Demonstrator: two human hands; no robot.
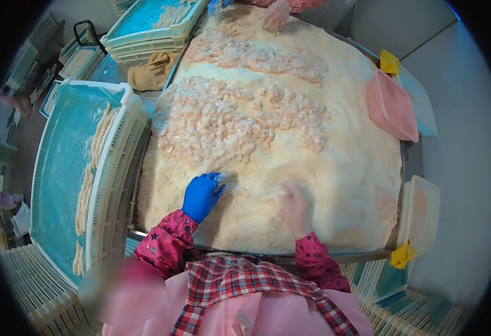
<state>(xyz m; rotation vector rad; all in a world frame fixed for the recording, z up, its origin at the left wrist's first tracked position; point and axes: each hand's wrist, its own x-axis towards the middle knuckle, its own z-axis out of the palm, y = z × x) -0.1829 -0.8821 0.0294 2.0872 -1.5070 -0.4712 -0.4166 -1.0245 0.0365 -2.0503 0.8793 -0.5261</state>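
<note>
My left hand (199,197), in a blue glove with crumb-dusted fingertips, rests low over the pale crumb coating (256,224) on the table. Its thumb and fingers are apart, and I see nothing held between them. To its right, my right hand (296,208) is smeared by motion just above the same crumbs; its fingers cannot be made out. A faint coated ridge (250,193) runs between the two hands. Beyond them lies a wide heap of wet, pinkish raw meat pieces (212,120), with a second band of meat (256,56) farther back.
At left, a stacked white tray (60,168) with blue lining holds a row of coated strips (91,173). More trays (144,42) and a brown cloth (151,71) are behind it. A pink basket (391,106) sits on the right edge. Another person's gloved hand (277,15) works opposite.
</note>
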